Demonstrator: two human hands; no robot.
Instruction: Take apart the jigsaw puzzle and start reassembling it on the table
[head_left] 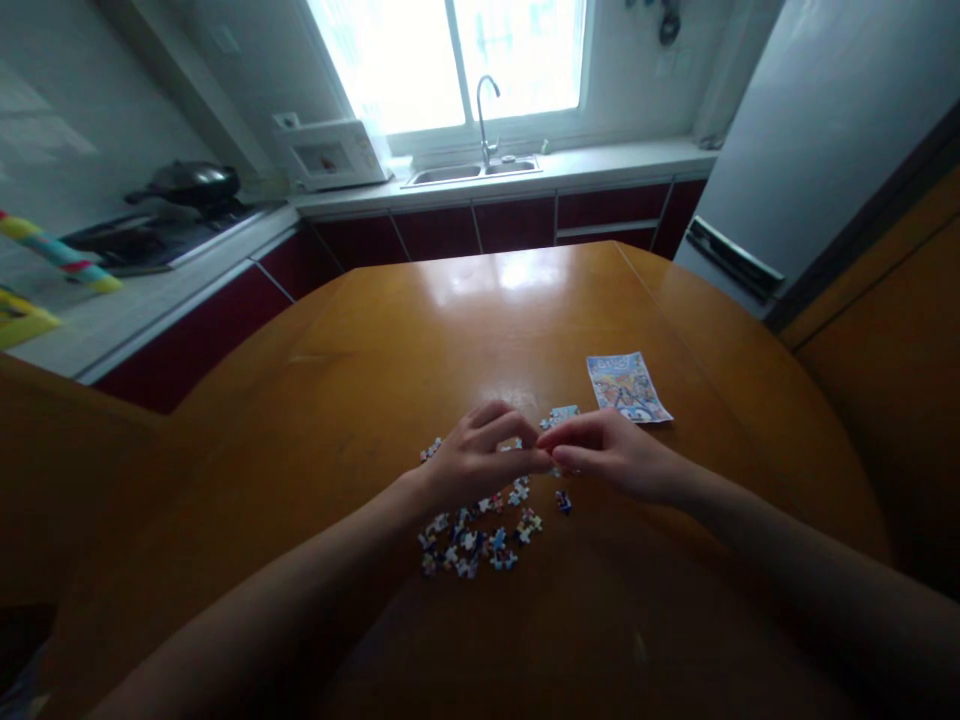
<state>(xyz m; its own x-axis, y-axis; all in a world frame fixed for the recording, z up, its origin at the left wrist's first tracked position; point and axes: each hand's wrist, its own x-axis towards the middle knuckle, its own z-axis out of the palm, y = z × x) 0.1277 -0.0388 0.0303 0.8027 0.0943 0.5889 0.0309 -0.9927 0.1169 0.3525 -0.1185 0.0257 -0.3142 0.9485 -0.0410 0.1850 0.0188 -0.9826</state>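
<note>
The bench carries pieces between its near edge and the left hand, the right hand farther off, both hands' fingers nearly closed, any hold hidden.

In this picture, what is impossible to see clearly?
Head view: whether left hand or right hand holds anything; hidden by the hands.
Head view: full spread of puzzle pieces; partly behind left hand.
Head view: fine detail on printed sheet; too small, blurred.
Head view: top of refrigerator; cut by upper edge.
</note>
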